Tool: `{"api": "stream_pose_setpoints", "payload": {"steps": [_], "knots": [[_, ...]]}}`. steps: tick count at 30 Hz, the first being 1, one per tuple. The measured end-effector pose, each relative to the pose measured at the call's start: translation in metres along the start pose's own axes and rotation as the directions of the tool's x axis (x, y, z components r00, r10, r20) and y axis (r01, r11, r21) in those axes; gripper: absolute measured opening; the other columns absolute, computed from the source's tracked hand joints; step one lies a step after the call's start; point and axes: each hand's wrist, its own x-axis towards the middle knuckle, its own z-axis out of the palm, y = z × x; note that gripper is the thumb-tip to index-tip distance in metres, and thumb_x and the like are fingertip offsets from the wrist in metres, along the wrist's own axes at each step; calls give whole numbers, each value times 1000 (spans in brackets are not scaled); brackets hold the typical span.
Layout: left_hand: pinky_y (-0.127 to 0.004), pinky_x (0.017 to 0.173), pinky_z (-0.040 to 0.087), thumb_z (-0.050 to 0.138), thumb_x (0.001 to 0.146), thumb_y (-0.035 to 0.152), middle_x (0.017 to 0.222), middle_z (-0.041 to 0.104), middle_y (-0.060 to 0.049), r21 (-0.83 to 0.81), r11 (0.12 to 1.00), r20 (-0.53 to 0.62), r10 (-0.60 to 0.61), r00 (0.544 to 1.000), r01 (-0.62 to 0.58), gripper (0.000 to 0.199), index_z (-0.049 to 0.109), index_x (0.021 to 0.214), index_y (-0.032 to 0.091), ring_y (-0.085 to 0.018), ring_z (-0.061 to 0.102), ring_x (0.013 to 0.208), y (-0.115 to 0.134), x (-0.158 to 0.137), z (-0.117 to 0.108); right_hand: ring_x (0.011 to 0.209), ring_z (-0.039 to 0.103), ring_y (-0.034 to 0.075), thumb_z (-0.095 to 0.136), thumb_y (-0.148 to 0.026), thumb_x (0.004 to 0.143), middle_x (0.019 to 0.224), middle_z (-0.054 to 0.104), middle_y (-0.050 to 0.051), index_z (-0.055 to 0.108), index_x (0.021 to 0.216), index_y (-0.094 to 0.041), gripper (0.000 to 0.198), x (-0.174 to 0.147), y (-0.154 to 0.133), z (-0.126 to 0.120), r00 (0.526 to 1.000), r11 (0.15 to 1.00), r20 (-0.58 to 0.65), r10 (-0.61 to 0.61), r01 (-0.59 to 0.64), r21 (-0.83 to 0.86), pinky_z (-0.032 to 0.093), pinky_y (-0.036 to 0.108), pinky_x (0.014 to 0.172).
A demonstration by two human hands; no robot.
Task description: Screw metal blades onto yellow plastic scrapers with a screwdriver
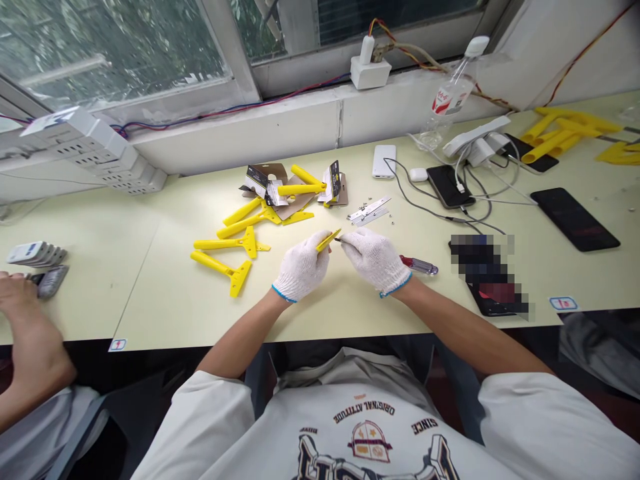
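My left hand, in a white knit glove, is closed on a small flat yellow plastic piece held above the table. Facing it, my right hand, gloved too, pinches a small dark object whose tip reaches close to the yellow piece; its kind is too small to tell. Left of my hands lie several yellow scraper handles, among them a T-shaped one. Beyond my right hand are thin metal blades with small screws scattered around them. A screwdriver with a red and clear handle lies beside my right wrist.
Torn cardboard packaging lies behind the handles. On the right are a white power bank, cables, phones, a plastic bottle and more yellow handles. White boxes stand at left, near another person's hand.
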Motion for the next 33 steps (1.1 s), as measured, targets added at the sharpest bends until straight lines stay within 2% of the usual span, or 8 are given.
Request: {"api": "stream_pose_setpoints", "payload": {"steps": [4,7,11,15,23,28,30,33], "knots": [[-40,105,59,57,104,17,129,80,-12,126,992,-5,0,1000,1,45,66,148,21,-29,78,116,-6,-2,7,123,66,21,62,-48,111,136,67,13,66,143,-15,46,1,0,-1,1000,1000,13,9,-9,15,55,41,112],[-38,107,59,59,102,16,137,78,-11,161,986,-19,33,999,-30,50,64,151,23,-28,77,124,-11,-3,11,122,65,20,62,-49,111,134,67,12,68,138,-15,44,3,0,0,1000,999,10,15,-15,34,55,41,112],[-38,107,59,58,105,19,129,81,-10,152,988,-33,20,999,-15,45,65,150,24,-27,78,120,-11,-4,12,120,66,20,63,-48,111,130,68,11,69,134,-13,42,5,4,4,998,997,-38,49,-47,61,55,41,111],[-37,106,60,59,105,20,131,81,-10,145,989,-73,18,997,-7,43,66,148,24,-27,78,121,-8,-5,13,117,68,19,65,-44,110,125,70,11,71,127,-12,37,6,10,13,992,994,-102,74,-65,93,57,40,109],[-37,107,62,53,106,19,126,83,-8,167,984,-142,78,987,-54,45,63,149,23,-23,80,117,-10,-7,17,107,69,16,64,-46,111,117,72,9,72,120,-13,35,7,19,36,973,985,-224,45,-6,173,58,36,103],[-37,104,64,53,107,20,124,83,-8,177,983,-155,81,985,-53,42,65,147,23,-24,81,114,-9,-6,18,99,67,19,52,-35,116,108,72,16,73,107,-11,33,8,17,43,957,979,-289,14,46,200,53,31,93],[-38,103,64,53,107,21,123,83,-8,183,982,-158,81,984,-52,41,65,146,23,-24,81,114,-9,-6,17,100,67,20,54,-33,114,110,71,17,74,110,-10,31,9,18,45,953,978,-302,13,52,204,53,31,92],[-37,104,63,52,108,22,125,83,-8,181,982,-152,84,985,-55,41,64,147,23,-24,81,116,-9,-5,16,105,67,18,65,-40,110,115,70,13,71,119,-11,32,10,23,46,952,978,-306,9,56,203,56,34,98]]}}
